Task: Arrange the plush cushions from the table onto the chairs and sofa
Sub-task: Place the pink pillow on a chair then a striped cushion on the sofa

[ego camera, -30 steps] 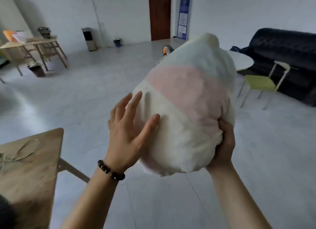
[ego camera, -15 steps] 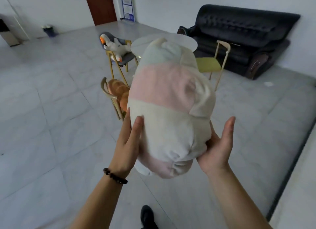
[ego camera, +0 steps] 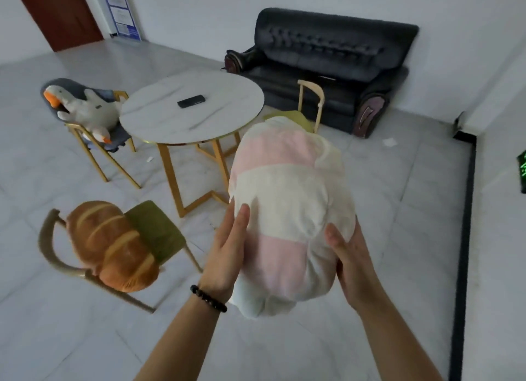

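A pink, cream and pale green striped plush cushion (ego camera: 287, 198) hangs in the air before me, held between both palms. My left hand (ego camera: 227, 249) presses its left side, my right hand (ego camera: 350, 255) cups its lower right. A bread-shaped cushion (ego camera: 113, 244) lies on the near green chair (ego camera: 159, 227). A goose plush (ego camera: 85, 107) rests on the grey chair (ego camera: 113, 144) at the far left. A third chair (ego camera: 310, 95) stands behind the held cushion, its green seat mostly hidden. The black leather sofa (ego camera: 327, 64) stands bare against the back wall.
A round white marble table (ego camera: 222, 104) on gold legs stands between the chairs, with a dark remote-like object (ego camera: 191, 101) on it. A brown door (ego camera: 57, 13) is at the far left. A black floor strip (ego camera: 464, 238) and white wall bound the right side.
My view has swung right and closer to the round table and sofa. The striped cushion stays between both hands, now lower and to the right.
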### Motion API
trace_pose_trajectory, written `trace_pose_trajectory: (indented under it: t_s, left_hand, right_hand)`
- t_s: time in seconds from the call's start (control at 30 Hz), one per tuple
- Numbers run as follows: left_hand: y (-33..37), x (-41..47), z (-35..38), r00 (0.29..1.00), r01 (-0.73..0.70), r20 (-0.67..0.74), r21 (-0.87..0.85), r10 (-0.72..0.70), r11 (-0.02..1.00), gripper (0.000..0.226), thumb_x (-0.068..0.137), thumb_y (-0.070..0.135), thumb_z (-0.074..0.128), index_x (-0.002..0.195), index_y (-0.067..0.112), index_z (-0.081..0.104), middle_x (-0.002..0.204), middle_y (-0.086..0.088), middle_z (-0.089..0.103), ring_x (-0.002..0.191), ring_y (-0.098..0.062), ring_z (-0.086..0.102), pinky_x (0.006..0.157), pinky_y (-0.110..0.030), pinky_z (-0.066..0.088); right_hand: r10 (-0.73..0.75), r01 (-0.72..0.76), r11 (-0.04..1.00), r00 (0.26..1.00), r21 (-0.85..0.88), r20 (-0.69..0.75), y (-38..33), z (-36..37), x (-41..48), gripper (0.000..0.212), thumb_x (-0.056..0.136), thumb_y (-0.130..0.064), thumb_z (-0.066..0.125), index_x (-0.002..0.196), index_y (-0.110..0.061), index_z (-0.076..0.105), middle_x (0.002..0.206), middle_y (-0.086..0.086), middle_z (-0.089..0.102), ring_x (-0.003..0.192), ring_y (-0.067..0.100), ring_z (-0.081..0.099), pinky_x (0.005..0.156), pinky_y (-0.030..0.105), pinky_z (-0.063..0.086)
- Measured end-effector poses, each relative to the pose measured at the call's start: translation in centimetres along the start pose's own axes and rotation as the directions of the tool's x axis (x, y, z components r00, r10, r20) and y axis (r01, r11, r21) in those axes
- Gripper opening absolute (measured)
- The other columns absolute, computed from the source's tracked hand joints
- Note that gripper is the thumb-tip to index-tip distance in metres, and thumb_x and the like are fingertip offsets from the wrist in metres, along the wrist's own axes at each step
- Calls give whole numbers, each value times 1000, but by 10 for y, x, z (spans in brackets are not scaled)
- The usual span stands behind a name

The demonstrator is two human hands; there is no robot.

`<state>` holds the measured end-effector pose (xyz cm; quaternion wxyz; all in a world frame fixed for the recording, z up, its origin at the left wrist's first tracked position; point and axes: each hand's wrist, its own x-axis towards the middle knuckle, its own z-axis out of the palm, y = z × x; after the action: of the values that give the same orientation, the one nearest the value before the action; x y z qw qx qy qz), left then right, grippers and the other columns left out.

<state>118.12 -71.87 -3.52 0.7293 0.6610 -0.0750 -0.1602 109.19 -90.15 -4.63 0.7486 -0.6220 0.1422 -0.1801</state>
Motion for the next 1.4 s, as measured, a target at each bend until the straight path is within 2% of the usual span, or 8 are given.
trace_pose_trajectory:
  t_s: [0.13, 0.23, 0.3, 0.5, 0.7, 0.93, 1.17, 1.4]
  left_hand:
    - [5, 116, 55, 988, -9, 154, 77, -3, 997, 43, 91, 56, 50, 133, 56, 48, 123, 51, 54, 116, 30, 46, 93, 0, 38]
    - [-6, 211, 98, 975, -16, 224, 109, -9, 994, 54, 95, 58, 52, 148, 48, 44, 142, 35, 52, 134, 10, 46, 116, -25, 36]
    - [-11, 271, 129, 972, 0, 234, 114, -27, 993, 52, 96, 58, 52, 147, 49, 44, 144, 29, 54, 137, 1, 48, 119, -37, 36]
    - [16, 434, 187, 988, 30, 151, 71, -40, 997, 57, 94, 59, 58, 148, 43, 47, 149, 24, 51, 141, 1, 43, 123, -40, 29]
    - [34, 574, 199, 998, 58, 24, 47, -59, 997, 66, 85, 60, 55, 148, 44, 45, 147, 30, 50, 142, 4, 40, 124, -40, 27]
    - [8, 763, 207, 996, 88, -10, -1, -88, 996, 69, 86, 67, 63, 149, 43, 46, 150, 30, 47, 145, 3, 35, 125, -44, 23]
    - [19, 947, 236, 985, 170, -9, 2, -170, 985, 65, 86, 63, 53, 147, 40, 49, 148, 29, 50, 142, 3, 39, 125, -44, 24]
    - [-6, 1085, 285, 956, 291, 30, 28, -292, 956, 81, 81, 77, 59, 151, 40, 42, 155, 21, 44, 146, -6, 36, 125, -47, 25]
  right_hand:
    - [54, -37, 996, 976, 82, -212, 13, -37, 96, 107, 52, -71, 90, 143, -29, 54, 137, -6, 67, 126, 18, 64, 109, 55, 48]
    - [48, -17, 992, 965, 122, -256, 28, -67, 186, 106, 52, -67, 92, 141, -23, 57, 134, -2, 70, 123, 20, 67, 106, 53, 52]
    - [37, -2, 992, 963, 129, -268, 33, -88, 253, 105, 51, -66, 93, 140, -24, 58, 133, -3, 70, 123, 18, 67, 105, 47, 54]
    - [27, -8, 994, 984, 108, -178, 0, -126, 458, 65, 73, -35, 84, 134, -32, 60, 129, -11, 71, 119, 12, 68, 108, 49, 51]
    - [48, -46, 999, 997, 29, -66, -13, -125, 620, 82, 65, -48, 84, 140, -42, 51, 133, -18, 66, 122, 8, 65, 103, 40, 53]
    - [140, -140, 990, 990, 0, -3, 16, -119, 815, 75, 64, -46, 83, 134, -32, 60, 126, -12, 72, 115, 10, 70, 99, 37, 56]
    - [265, -268, 961, 963, -59, -53, 10, -125, 984, 58, 70, -44, 86, 123, -41, 62, 116, -20, 74, 104, 3, 72, 87, 27, 58]
    - [333, -344, 937, 932, -55, -143, 37, -167, 1113, 59, 69, -42, 89, 123, -34, 66, 115, -14, 76, 103, 8, 73, 93, 36, 59]
